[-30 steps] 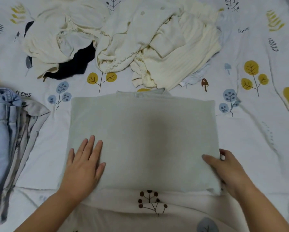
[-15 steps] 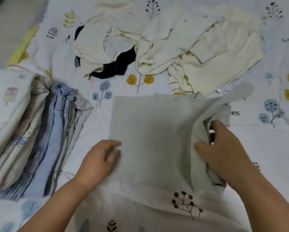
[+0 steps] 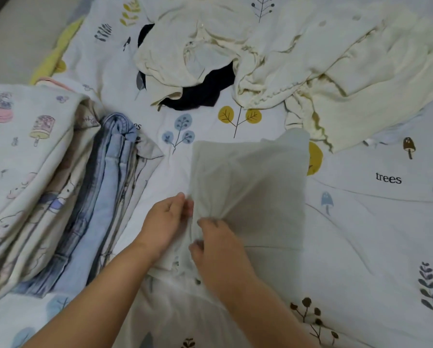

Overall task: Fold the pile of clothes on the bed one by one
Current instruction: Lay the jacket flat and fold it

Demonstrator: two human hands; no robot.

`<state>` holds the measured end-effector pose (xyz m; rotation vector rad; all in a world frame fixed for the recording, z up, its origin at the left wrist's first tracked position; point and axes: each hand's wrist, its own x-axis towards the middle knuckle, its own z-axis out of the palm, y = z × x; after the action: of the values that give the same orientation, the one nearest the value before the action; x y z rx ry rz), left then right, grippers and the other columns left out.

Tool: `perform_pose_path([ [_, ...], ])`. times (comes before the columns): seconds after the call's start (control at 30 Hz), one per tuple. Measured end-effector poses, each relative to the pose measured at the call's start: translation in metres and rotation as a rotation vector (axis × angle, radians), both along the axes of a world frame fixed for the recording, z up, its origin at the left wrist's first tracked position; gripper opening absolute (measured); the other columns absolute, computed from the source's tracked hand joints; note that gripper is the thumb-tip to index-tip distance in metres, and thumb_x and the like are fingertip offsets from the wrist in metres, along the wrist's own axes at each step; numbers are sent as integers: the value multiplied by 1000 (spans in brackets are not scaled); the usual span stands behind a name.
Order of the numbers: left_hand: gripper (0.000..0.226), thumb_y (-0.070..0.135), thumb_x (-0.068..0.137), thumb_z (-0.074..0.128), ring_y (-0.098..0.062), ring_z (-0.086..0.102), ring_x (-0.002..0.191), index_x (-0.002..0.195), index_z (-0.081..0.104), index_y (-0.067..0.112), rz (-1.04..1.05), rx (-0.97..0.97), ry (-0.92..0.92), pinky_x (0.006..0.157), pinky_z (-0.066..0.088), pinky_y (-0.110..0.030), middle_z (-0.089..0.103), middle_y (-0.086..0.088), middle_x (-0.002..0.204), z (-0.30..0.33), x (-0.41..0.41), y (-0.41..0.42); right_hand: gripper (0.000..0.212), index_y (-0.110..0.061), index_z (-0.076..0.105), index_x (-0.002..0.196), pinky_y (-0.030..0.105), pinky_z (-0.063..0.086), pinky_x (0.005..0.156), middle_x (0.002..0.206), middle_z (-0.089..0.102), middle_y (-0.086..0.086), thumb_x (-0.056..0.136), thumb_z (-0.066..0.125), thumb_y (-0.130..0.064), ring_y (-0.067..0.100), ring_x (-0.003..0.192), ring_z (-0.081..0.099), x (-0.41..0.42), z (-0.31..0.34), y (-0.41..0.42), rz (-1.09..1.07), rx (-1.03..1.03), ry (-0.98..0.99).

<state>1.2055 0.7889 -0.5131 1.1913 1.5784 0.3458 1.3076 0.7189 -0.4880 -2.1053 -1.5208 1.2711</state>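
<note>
A pale grey-green garment (image 3: 255, 187) lies folded in half in the middle of the bed, its right half laid over the left. My left hand (image 3: 166, 219) pinches its left edge near the lower corner. My right hand (image 3: 216, 244) grips the same edge just below and to the right, fabric bunched between the fingers. Behind it lies the unfolded pile: cream garments (image 3: 335, 71) and a black garment (image 3: 205, 94) partly under them.
A stack of folded clothes (image 3: 105, 202), blue denim and striped pieces, sits at the left beside a cartoon-print quilt (image 3: 22, 159). The bed sheet (image 3: 373, 222) is white with tree and mushroom prints. The bed's edge and floor show at the top left.
My right hand has carried the garment's right side across to the left, halving its width. My left hand went from pressing flat to pinching the left edge. The view shifted left.
</note>
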Motion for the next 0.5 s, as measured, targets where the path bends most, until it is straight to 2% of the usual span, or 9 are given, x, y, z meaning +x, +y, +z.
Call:
perform_pose_path([
  [0.1,32,45,92,43,-17,60,90,98,62,20,-82,132,165,78,44,-31,65,4,91,0,21,3,35,-21,53,126,21,36,91,120,55,-3,91,48,-19,14,107,51,15,7,-11,-56,144,56],
  [0.17,40,53,82,52,-18,57,84,106,51,21,-131,168,236,73,44,-32,59,5,88,1,40,2,31,-19,60,116,15,36,87,111,60,-4,88,51,-11,11,102,54,30,10,-19,-118,207,52],
  [0.2,41,53,79,58,-18,55,79,102,46,21,-173,181,273,69,42,-32,55,7,83,1,50,1,30,-18,62,114,15,37,87,109,61,-5,87,52,-8,11,102,54,38,11,-22,-161,217,36],
  [0.27,32,38,79,64,-22,53,76,93,41,19,-224,237,284,65,36,-30,49,7,76,0,65,1,29,-18,64,110,21,41,90,106,62,-8,86,53,-5,10,102,55,55,11,-29,-268,207,3],
  [0.33,16,20,84,62,-30,55,79,89,48,12,-142,346,204,61,30,-27,55,0,75,1,68,5,30,-23,64,104,25,43,91,100,60,-15,85,52,-4,9,101,55,71,11,-36,-386,203,-21],
  [0.4,12,15,86,59,-32,55,79,92,56,5,3,440,161,59,30,-26,62,-10,79,3,62,13,32,-29,62,102,28,43,89,96,55,-22,84,50,-5,9,101,53,85,10,-41,-485,224,-76],
  [0.47,10,17,88,58,-30,54,78,91,55,8,82,460,195,60,36,-22,60,-6,77,1,55,17,34,-27,58,112,28,39,88,102,53,-15,86,49,-8,14,109,49,96,5,-43,-529,194,-139],
  [0.5,14,20,88,58,-30,55,87,98,54,10,81,427,265,68,40,-25,60,-6,86,-1,53,17,37,-24,54,121,29,36,90,110,52,-8,87,49,-11,17,115,45,99,1,-42,-526,138,-169],
])
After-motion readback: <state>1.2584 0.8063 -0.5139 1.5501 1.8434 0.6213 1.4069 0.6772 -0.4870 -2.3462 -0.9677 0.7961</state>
